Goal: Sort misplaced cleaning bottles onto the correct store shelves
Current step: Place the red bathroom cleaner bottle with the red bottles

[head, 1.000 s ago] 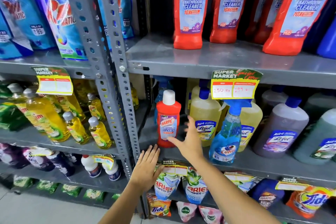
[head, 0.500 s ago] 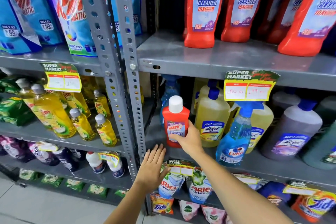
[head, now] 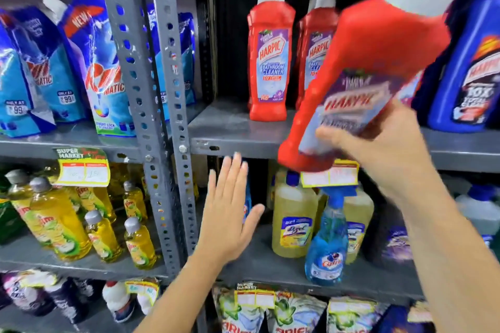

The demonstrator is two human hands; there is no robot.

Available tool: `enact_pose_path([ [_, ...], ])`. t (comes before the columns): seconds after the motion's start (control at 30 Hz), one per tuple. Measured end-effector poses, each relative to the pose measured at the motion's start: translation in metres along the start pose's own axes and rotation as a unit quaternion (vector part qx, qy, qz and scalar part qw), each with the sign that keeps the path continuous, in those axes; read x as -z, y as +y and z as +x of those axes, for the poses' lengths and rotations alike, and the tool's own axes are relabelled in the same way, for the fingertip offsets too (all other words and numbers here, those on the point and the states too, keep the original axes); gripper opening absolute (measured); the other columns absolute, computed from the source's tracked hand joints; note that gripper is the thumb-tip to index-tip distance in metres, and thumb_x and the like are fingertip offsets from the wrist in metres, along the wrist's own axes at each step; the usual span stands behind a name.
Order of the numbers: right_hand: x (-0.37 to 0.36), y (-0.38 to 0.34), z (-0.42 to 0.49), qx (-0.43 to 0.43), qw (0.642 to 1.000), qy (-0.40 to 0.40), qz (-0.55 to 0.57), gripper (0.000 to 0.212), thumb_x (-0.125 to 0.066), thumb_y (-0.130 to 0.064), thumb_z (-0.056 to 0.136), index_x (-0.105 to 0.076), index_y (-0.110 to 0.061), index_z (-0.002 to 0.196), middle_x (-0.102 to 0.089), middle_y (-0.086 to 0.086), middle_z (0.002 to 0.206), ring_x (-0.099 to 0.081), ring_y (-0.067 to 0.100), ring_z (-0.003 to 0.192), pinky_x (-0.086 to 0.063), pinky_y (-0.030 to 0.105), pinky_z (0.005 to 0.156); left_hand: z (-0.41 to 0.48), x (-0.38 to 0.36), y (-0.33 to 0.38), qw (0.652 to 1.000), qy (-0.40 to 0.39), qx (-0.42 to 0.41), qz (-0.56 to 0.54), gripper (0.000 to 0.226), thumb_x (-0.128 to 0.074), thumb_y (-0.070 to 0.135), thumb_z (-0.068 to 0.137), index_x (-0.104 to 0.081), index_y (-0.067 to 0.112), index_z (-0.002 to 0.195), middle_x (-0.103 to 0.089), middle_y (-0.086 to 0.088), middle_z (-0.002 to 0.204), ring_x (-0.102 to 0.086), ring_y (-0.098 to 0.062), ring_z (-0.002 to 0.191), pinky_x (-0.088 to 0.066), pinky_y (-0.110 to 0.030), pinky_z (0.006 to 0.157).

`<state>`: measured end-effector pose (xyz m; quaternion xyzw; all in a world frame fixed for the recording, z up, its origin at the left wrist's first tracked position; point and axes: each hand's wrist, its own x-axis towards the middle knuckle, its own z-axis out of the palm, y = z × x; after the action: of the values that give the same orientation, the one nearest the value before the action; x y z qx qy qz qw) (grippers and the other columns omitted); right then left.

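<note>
Far left, upper shelf: blue detergent pouches [head: 105,67] standing in a row. Shelf under them: yellow dish soap bottles [head: 58,220] with grey caps, a yellow price tag [head: 82,170] clipped to the shelf edge above them. Bottom left: dark and white bottles, blurred, labels unreadable.

Grey perforated uprights [head: 159,105] split the left bay from the right bay.

Left hand [head: 226,215]: open, flat, fingers spread and pointing up, holding nothing. It sits in front of the middle shelf of the right bay, just right of the uprights, fingertips near the front lip of the upper shelf [head: 232,132].

On that upper shelf: two rows of red bathroom cleaner bottles [head: 267,57] with white caps, upright, labels facing out.

Below, middle shelf: yellow floor cleaner bottles [head: 293,222], with a blue spray bottle [head: 326,249] standing in front, between two of them.

Right hand [head: 384,149]: clamped around the lower body of a red bottle [head: 378,62], thumb across the label. The bottle is in the air, tilted with the white cap up and to the right, base hanging in front of the upper shelf edge and not touching the shelf. It's the same make as the red ones on the shelf; motion blur on the label.

Far right, upper shelf: a big blue jug [head: 470,67], upright, behind the held bottle.

Bottom right: detergent packs [head: 295,316] with price tags.
</note>
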<state>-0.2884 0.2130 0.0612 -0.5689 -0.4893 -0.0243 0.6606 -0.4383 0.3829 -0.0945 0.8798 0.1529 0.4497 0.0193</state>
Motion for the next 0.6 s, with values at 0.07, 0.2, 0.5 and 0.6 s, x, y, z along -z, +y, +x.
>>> enact_pose_path([
  [0.07,0.009,-0.002,0.036,0.012,0.999,0.016,-0.026,0.052,-0.086,-0.012,0.067,-0.064,-0.008,0.113,-0.074,0.001,0.106,-0.070,0.013,0.099,-0.055,0.034,0.090,0.036,0.014,0.005,0.999,0.007,-0.028,0.038,0.067,-0.023,0.050,0.101,-0.010,0.009,0.153,-0.005,-0.011,0.161,-0.001,-0.028,0.148,0.000,-0.047,0.119],
  [0.2,0.013,0.013,0.085,-0.030,0.997,0.006,-0.068,0.054,-0.083,-0.003,0.071,-0.060,0.000,0.120,-0.070,0.010,0.114,-0.069,0.013,0.096,-0.055,0.032,0.091,0.073,0.018,0.007,0.990,-0.030,-0.033,0.137,0.068,-0.026,0.052,0.099,-0.022,0.008,0.151,-0.011,-0.010,0.161,0.000,-0.024,0.148,-0.004,-0.053,0.118],
  [0.5,0.014,0.047,0.117,-0.092,0.990,-0.036,-0.099,0.058,-0.086,-0.023,0.072,-0.059,-0.014,0.123,-0.070,-0.001,0.116,-0.067,0.012,0.103,-0.053,0.036,0.093,0.073,0.020,0.011,0.989,-0.047,-0.006,0.143,0.060,-0.029,0.052,0.097,-0.049,0.010,0.135,-0.048,-0.009,0.145,-0.033,-0.026,0.139,-0.015,-0.047,0.116],
  [0.6,0.017,0.052,0.113,-0.105,0.990,-0.046,-0.086,0.055,-0.085,-0.025,0.072,-0.057,-0.021,0.120,-0.069,-0.013,0.105,-0.064,-0.003,0.095,-0.053,0.027,0.088,0.077,0.027,0.015,0.991,-0.035,-0.003,0.131,0.057,-0.031,0.051,0.097,-0.054,0.011,0.130,-0.056,-0.007,0.136,-0.044,-0.024,0.131,-0.022,-0.045,0.112],
])
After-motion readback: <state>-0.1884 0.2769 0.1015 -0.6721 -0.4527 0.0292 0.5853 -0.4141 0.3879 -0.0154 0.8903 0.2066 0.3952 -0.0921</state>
